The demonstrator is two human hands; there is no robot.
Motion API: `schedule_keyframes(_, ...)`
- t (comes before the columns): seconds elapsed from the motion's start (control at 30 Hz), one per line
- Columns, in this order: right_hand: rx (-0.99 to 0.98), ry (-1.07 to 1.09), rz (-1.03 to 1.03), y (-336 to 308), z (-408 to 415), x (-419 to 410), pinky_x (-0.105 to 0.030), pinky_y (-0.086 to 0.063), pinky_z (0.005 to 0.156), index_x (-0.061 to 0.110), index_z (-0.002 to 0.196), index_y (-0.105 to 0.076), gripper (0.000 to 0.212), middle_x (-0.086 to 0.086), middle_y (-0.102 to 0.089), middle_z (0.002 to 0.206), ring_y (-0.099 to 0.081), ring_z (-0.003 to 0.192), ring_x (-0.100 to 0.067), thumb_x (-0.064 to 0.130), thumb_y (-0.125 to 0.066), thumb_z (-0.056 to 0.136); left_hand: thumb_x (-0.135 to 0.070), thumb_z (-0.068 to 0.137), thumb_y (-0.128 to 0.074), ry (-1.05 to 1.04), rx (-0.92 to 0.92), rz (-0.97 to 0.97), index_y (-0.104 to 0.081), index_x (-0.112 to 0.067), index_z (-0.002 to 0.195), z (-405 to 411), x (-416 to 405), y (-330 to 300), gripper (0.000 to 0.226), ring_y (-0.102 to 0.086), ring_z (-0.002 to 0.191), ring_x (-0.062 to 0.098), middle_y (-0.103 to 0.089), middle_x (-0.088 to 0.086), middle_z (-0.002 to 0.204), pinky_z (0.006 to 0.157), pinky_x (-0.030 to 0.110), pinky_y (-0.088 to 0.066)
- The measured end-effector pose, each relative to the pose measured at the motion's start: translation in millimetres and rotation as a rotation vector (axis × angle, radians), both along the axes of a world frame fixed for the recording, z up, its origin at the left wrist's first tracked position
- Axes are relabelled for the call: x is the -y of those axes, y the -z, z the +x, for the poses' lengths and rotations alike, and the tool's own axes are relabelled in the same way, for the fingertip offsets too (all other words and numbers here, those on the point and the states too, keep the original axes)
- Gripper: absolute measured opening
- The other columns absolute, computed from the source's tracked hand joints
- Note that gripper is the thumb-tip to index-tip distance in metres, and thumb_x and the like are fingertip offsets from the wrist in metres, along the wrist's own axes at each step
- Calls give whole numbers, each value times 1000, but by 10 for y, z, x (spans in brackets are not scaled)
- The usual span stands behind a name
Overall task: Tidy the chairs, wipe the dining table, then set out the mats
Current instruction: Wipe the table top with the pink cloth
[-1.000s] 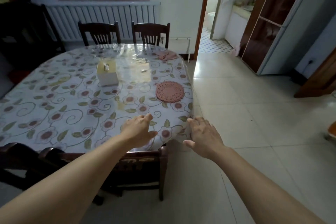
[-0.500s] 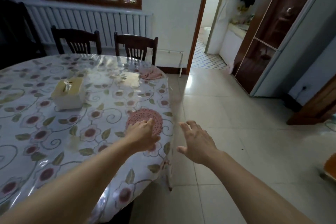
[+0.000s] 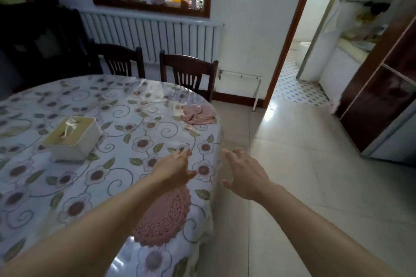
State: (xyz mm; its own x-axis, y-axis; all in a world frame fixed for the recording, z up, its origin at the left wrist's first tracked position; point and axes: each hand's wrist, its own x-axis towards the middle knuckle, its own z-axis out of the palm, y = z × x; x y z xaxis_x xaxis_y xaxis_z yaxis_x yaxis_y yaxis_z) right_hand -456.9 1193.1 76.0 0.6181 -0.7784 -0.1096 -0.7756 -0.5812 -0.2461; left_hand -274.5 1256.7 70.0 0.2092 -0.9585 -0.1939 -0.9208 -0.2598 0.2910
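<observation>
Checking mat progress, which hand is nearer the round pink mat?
Left. The left hand hovers just past the round pink mat; the right hand is off the table edge, over floor.

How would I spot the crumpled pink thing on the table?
Start at the oval dining table with the flowered cover. Look to its far right edge, just before the nearer dark chair. The crumpled pink cloth lies bunched there, unlike the flat round pink mat.

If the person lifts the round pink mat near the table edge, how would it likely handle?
The round pink mat looks crocheted and openwork, so it would probably droop rather than stay flat. It lies thin on the glossy table cover, so a push would likely slide it. It is probably very light.
</observation>
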Motion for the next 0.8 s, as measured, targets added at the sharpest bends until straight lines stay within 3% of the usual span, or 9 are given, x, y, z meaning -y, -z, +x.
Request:
schedule_keyframes(0.23, -11, -204, -2, 20, 59, 1492, -40, -35, 103, 25, 142, -25, 65, -8, -36, 143, -40, 127, -28, 38, -57, 87, -48, 88, -54, -281, 14, 10, -41, -22, 129, -175, 867, -10, 50, -55, 111, 26, -56, 7, 127, 91, 42, -48)
schedule_keyframes(0.47, -95, -403, 53, 287, 631, 2387, -42, -38, 102, 21, 148, -17, 59, -9, -22, 152, -31, 134, -30, 30, -45, 96, -45, 89, -55, -471, -16, 62, -36, -19, 137, 76, 1449, 86, 58, -50, 120, 25, -52, 6, 134, 97, 39, -44)
schedule_keyframes(0.63, -152, -499, 43, 562, 1126, 2943, -41, -40, 98, 14, 138, -33, 46, -12, -33, 141, -38, 125, -30, 28, -45, 96, -44, 90, -54, -549, -14, 68, -37, -18, 136, 562, 1973, 249, 56, -48, 124, 26, -48, 6, 138, 98, 40, -43)
schedule_keyframes(0.8, -217, -547, 33, 726, 1514, 3486, -37, -36, 98, 14, 140, -33, 45, -12, -30, 145, -37, 127, -31, 23, -44, 97, -46, 89, -52, -613, -35, 111, -40, -18, 130, 950, 2452, 523, 52, -50, 120, 25, -52, 4, 133, 94, 41, -44)
